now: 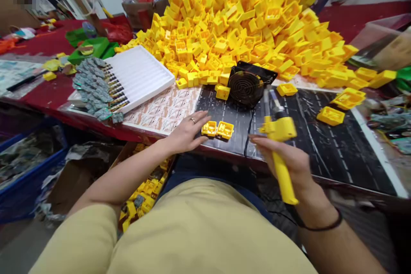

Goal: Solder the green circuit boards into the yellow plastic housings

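My left hand (188,132) lies on the table edge with fingers stretched out, its fingertips by a small open yellow plastic case (209,129). A second yellow case half (225,130) sits right beside the first, hollow side up. In my right hand (293,158) is a yellow soldering gun (282,130), held by its handle above the dark mat, its metal tip pointing away from me and slightly blurred. Beyond the cases a black fan (245,87) stands on the mat, with a dark cable running toward me.
A huge heap of yellow cases (237,30) fills the back. To the left, a white ribbed tray (141,77) carries several grey wired parts (93,85). Loose yellow cases (330,115) lie at right. Below the table edge are a box of yellow pieces (146,195) and a blue crate (32,192).
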Motion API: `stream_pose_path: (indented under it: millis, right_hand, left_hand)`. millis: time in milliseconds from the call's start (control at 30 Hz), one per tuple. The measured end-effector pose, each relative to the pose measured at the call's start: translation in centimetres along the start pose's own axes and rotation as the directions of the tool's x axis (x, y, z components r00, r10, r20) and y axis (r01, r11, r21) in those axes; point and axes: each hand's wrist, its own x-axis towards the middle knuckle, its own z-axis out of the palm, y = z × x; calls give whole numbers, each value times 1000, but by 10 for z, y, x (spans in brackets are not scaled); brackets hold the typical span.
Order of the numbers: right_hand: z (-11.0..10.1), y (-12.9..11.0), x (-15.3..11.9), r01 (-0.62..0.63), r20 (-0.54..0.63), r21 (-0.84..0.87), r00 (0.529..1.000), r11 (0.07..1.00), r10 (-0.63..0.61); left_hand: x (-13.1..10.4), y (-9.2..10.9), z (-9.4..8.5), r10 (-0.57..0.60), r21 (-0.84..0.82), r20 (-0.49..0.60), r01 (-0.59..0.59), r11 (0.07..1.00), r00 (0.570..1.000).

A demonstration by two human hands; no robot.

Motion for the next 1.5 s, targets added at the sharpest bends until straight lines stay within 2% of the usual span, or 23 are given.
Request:
stream_pose_path:
  millis: [100, 200, 267, 333, 400, 467, 533, 600, 700, 800, 867, 1000, 1100, 1200, 1333, 1433, 1500]
  right_hand:
    - [21, 15, 16, 102, 123, -50, 988, 993, -95]
    - [40, 24, 30, 141, 199, -85, 972, 986, -122]
    - [47, 28, 35, 148, 236, -94, 964, 985, -122]
    - [49, 30, 37, 143, 261, -95, 958, 985, -114]
    - [47, 32, 37, 133, 284, -89, 953, 987, -103]
    - [45, 33, 37, 122, 306, -75, 947, 990, -93]
    - [43, 33, 37, 103, 322, -56, 943, 993, -80]
    - [44, 33, 38, 76, 325, -33, 944, 997, -61]
    - [48, 32, 42, 53, 315, 9, 947, 999, -53]
    - [54, 29, 47, 67, 306, 51, 949, 996, -79]
    - [60, 27, 51, 87, 305, 66, 947, 994, -104]
    - [73, 26, 53, 129, 323, 51, 936, 990, -139]
    - [78, 28, 51, 132, 318, 36, 938, 991, -136]
    - [71, 28, 48, 105, 294, 30, 950, 994, -109]
    - [47, 29, 44, 60, 228, -15, 972, 998, -55]
    - [31, 31, 37, 54, 190, -45, 981, 998, -45]
    - [29, 33, 32, 64, 193, -55, 980, 996, -52]
  left_hand:
    - [20, -4, 0, -36, -37, 129, 41, 998, 991]
    - [37, -5, -10, -34, -38, 182, 42, 998, 983]
    - [57, -12, -17, -83, -45, 151, 90, 995, 985]
    - [86, -23, -17, -172, -50, 47, 174, 983, 984]
    - [117, -38, -8, -240, -58, -41, 237, 970, 970]
    - [144, -51, 5, -262, -91, -41, 258, 962, 964]
    - [159, -63, 15, -270, -136, -21, 265, 955, 963]
    - [162, -73, 15, -274, -174, -13, 268, 948, 962]
    - [153, -84, 2, -261, -188, 19, 259, 947, 965]
    - [142, -83, -3, -223, -183, 46, 228, 956, 974]
    - [141, -74, 6, -221, -160, 56, 227, 961, 974]
    - [150, -50, 35, -311, -57, 59, 314, 948, 949]
    - [155, -46, 40, -306, -62, 55, 309, 949, 950]
    - [151, -56, 27, -265, -103, 75, 272, 957, 961]
    - [140, -61, 13, -234, -115, 102, 245, 963, 967]
    - [142, -45, 21, -253, -72, 129, 263, 962, 959]
    - [149, -32, 31, -289, -35, 147, 297, 954, 946]
